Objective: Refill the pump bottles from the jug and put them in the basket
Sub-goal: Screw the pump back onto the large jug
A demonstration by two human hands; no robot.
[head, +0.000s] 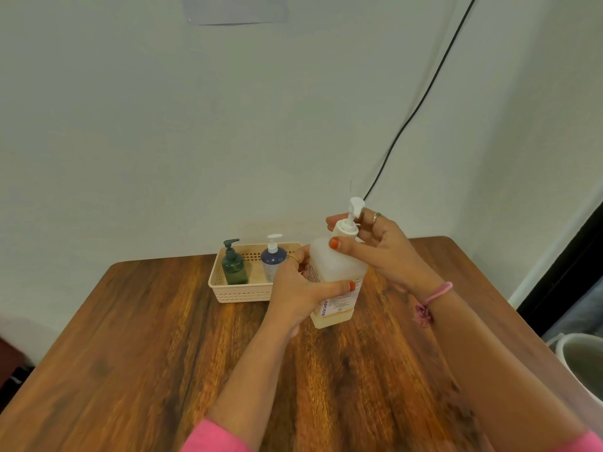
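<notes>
A translucent white pump bottle (336, 269) with a printed label and a little yellowish liquid at its bottom is held tilted above the table. My left hand (300, 288) wraps around its body. My right hand (375, 246) grips the white pump collar (346, 229) at the neck, with the pump head sticking up past my fingers. Behind it a beige basket (241, 293) holds a dark green pump bottle (233, 265) and a blue-and-clear pump bottle (272, 260), both upright. No jug is in view.
The wooden table (137, 353) stands against a white wall. A black cable (421, 102) runs down the wall behind the bottle. A white bucket (584, 363) sits off the table's right edge.
</notes>
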